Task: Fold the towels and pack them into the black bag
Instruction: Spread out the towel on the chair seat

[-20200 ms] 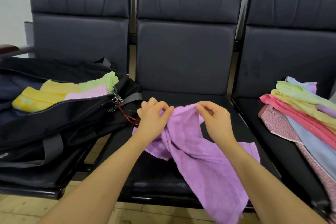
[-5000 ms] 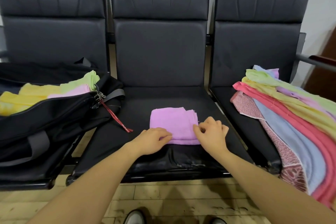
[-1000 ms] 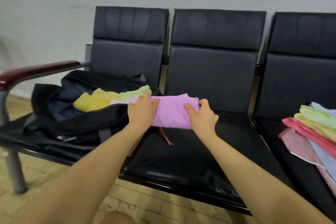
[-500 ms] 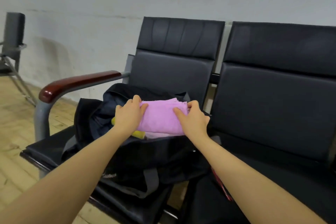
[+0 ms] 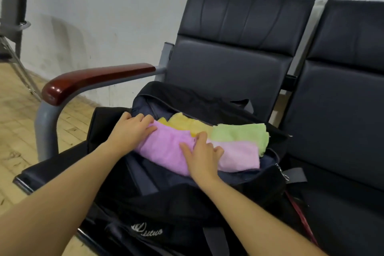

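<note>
Both grips lie on the folded purple towel (image 5: 166,151): the left hand (image 5: 133,129) rests across its far-left end with the fingers fairly straight and spread, and the right hand (image 5: 202,157) presses its near-right edge with the fingers lightly bent, neither curled around the cloth. That towel sits in the open mouth of the black bag (image 5: 187,203), to the left of a folded pale pink towel (image 5: 239,156) which it touches. Beyond them lie a yellow towel (image 5: 187,123) and, further right, a green towel (image 5: 241,134). A red strap (image 5: 301,218) hangs at the bag's near right corner. The bag fills the seat of the leftmost black padded chair (image 5: 228,64), which serves as the surface; a second black chair (image 5: 342,100) joins it on the right. A dark red armrest (image 5: 93,79) on a grey metal frame stands left of the bag. Behind runs a scuffed pale wall (image 5: 104,16), below it a light wooden floor (image 5: 16,120), and at far left part of another chair (image 5: 14,6).
</note>
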